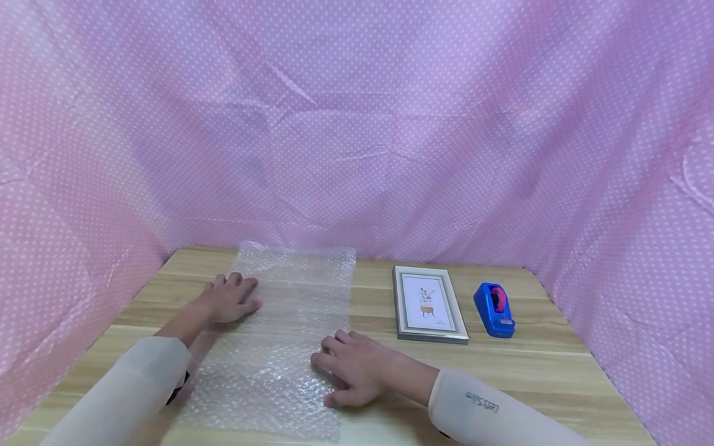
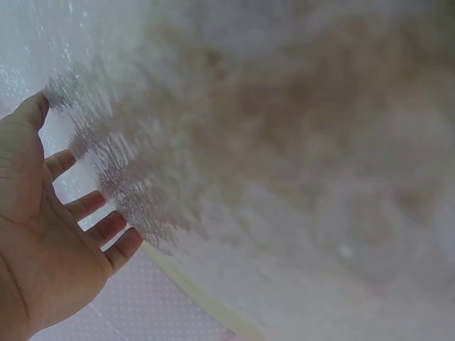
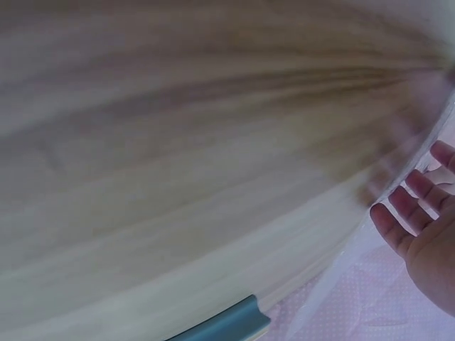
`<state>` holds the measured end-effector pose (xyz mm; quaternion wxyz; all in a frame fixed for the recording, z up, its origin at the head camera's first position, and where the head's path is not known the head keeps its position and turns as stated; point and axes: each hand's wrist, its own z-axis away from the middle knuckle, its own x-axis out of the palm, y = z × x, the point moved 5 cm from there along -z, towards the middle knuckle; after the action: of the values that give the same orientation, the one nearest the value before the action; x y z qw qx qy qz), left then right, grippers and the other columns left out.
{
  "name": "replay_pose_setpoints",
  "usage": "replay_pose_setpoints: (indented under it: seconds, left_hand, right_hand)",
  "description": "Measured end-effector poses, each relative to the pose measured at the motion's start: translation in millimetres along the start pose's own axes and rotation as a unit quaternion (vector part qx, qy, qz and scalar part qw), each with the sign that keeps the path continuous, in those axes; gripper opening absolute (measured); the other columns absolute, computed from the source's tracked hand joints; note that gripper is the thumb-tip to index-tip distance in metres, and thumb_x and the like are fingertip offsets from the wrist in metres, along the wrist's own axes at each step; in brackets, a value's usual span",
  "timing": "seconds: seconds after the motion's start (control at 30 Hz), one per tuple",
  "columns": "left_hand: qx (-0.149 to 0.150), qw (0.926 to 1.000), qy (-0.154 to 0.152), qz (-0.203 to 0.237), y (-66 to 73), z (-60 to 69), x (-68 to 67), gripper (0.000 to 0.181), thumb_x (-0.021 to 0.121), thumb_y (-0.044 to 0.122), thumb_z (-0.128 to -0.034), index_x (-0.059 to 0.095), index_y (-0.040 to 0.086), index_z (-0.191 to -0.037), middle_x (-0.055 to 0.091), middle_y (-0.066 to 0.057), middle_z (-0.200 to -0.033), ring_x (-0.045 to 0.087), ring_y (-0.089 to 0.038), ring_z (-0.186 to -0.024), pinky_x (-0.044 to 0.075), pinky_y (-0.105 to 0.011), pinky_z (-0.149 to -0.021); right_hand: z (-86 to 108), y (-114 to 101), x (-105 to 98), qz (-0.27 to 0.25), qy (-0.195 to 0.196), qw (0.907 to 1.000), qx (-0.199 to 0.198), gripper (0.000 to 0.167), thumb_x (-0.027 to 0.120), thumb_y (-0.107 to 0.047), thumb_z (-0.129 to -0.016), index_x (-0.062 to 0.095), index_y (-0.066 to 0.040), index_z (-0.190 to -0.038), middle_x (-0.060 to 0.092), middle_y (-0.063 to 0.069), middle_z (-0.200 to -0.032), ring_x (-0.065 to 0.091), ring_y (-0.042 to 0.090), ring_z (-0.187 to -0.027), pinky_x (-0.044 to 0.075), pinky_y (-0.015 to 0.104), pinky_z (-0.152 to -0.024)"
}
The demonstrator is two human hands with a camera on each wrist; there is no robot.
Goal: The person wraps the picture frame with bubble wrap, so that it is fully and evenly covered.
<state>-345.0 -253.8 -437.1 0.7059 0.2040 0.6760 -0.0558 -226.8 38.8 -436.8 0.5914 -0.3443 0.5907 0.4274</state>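
Note:
A clear sheet of bubble wrap (image 1: 284, 322) lies lengthwise on the wooden table (image 1: 524, 365), spread flat. On its left edge rests my left hand (image 1: 230, 300), fingers spread. In the left wrist view, the fingertips of that hand (image 2: 53, 220) touch the bubble wrap (image 2: 128, 167), with the palm lifted. My right hand (image 1: 357, 367) lies at the sheet's right edge, nearer to me, its fingers slightly bent over the plastic. The right wrist view shows part of this hand (image 3: 430, 234) with its fingers apart and nothing gripped.
Right of the bubble wrap lies a silver picture frame (image 1: 400, 303) with a potted-plant print. Beyond it stands a blue tape dispenser (image 1: 491, 322) with a pink core. Pink dotted cloth (image 1: 357, 155) hangs around the table's back and sides.

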Motion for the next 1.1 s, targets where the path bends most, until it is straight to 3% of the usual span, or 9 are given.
replay_pose_setpoints:
  seconds: [0.3, 0.47, 0.8, 1.1]
  left_hand:
    - [-0.003, 0.9998, 0.001, -0.019, -3.0, -11.0, 14.8, 0.074, 0.050, 0.059, -0.1015, 0.044, 0.003, -0.150, 0.042, -0.036, -0.141, 0.040, -0.059, -0.123, 0.031, -0.078, -0.097]
    - [-0.001, 0.9999, -0.005, -0.010, 5.7, -12.4, 16.6, 0.074, 0.049, 0.058, -0.1019, 0.042, 0.003, -0.151, 0.040, -0.036, -0.143, 0.038, -0.060, -0.126, 0.028, -0.079, -0.101]
    - [-0.005, 0.9993, -0.024, -0.027, 33.3, -15.8, 11.3, 0.072, 0.050, 0.055, -0.1028, 0.042, 0.003, -0.152, 0.042, -0.035, -0.141, 0.040, -0.058, -0.125, 0.033, -0.075, -0.101]
    - [-0.004, 0.9993, -0.025, -0.029, 46.8, -22.2, 15.1, 0.072, 0.049, 0.054, -0.1037, 0.041, 0.003, -0.153, 0.041, -0.034, -0.144, 0.038, -0.055, -0.128, 0.036, -0.071, -0.100]
  right_hand:
    - [12.2, 4, -1, -0.008, 0.000, 1.0000, 0.001, 0.064, 0.045, -0.069, -0.097, 0.045, -0.027, -0.146, 0.053, -0.002, -0.131, 0.050, 0.014, -0.113, 0.046, 0.029, -0.092]
    - [22.3, 6, 0, -0.019, 0.002, 0.9998, 0.004, 0.065, 0.045, -0.069, -0.097, 0.045, -0.026, -0.147, 0.053, -0.002, -0.132, 0.049, 0.014, -0.112, 0.046, 0.029, -0.091]
    - [37.0, 12, 4, -0.019, 0.001, 0.9997, 0.012, 0.067, 0.045, -0.068, -0.098, 0.044, -0.026, -0.149, 0.053, -0.002, -0.134, 0.049, 0.015, -0.114, 0.047, 0.034, -0.096]
    - [53.9, 19, 4, -0.023, 0.002, 0.9996, 0.014, 0.065, 0.044, -0.068, -0.098, 0.044, -0.026, -0.148, 0.052, -0.002, -0.135, 0.049, 0.016, -0.117, 0.047, 0.034, -0.100]
